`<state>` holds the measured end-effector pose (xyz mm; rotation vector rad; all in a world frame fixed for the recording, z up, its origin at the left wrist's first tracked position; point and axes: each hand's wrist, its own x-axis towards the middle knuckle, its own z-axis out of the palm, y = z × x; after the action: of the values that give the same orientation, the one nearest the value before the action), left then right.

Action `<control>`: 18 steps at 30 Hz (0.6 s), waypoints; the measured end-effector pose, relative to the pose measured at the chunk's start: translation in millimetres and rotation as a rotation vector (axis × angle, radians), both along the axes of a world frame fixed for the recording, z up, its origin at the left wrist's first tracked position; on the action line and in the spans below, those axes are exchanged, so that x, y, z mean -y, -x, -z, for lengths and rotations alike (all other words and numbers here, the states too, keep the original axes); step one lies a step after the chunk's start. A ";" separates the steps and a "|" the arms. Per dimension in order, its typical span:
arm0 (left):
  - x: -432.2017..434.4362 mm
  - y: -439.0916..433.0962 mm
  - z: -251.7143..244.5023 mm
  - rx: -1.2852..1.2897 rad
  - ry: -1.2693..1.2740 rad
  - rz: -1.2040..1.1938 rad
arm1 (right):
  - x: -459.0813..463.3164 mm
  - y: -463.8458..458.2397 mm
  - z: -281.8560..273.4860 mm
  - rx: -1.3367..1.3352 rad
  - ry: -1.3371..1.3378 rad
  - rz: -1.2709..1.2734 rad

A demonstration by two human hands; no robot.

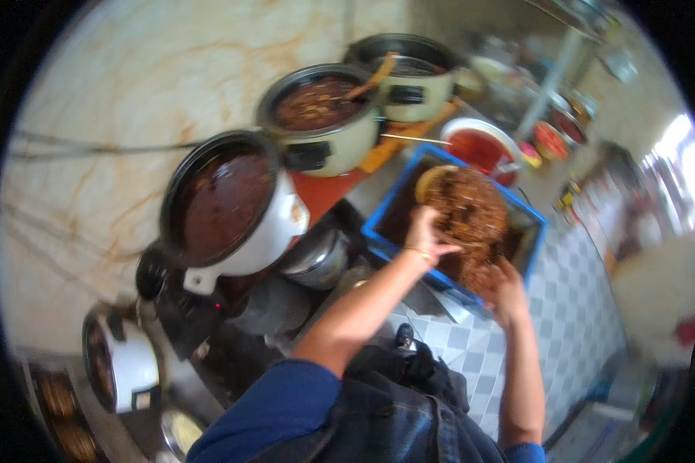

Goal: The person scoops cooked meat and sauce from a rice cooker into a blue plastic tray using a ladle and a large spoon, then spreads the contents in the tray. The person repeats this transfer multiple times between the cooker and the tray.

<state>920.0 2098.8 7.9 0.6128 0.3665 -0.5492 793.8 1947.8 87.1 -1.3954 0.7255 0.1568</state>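
Observation:
A large, lumpy mass of glossy brown food (469, 211) is above the blue-rimmed plastic crate (376, 211); its exact kind cannot be made out. A pale yellow curved edge (428, 182) shows along its upper left side. My left hand (428, 237), with a band at the wrist, grips the mass from the left, thumb up along its side. At the lower end, my right hand (505, 289) has its fingers on a narrower, stringy part of the same food. Motion blurs both hands, and the mass covers much of the crate's inside.
Beyond the crate stands a white bowl of red liquid (478, 149), with a thin stick (417, 139) at its edge. Pots of dark food line the left: a near pot (226, 202), a middle one (318, 110) with a wooden utensil (373, 76), and a far one (411, 95). Tiled floor (457, 341) lies below.

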 end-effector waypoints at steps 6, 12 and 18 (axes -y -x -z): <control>-12.7 9.3 -68.6 0.143 0.030 -0.107 | -9.9 -14.8 -82.9 0.126 0.152 -0.269; -134.9 14.5 -132.3 0.354 0.084 -0.398 | -102.8 -47.7 -141.7 0.319 0.223 -0.600; -305.0 38.0 -136.5 0.419 -0.127 -0.791 | -243.7 -97.8 -122.6 0.370 0.120 -1.014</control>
<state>882.0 2403.8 144.4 0.6303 0.2187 0.3606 891.6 2191.5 209.8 -1.7388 -0.3336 0.6297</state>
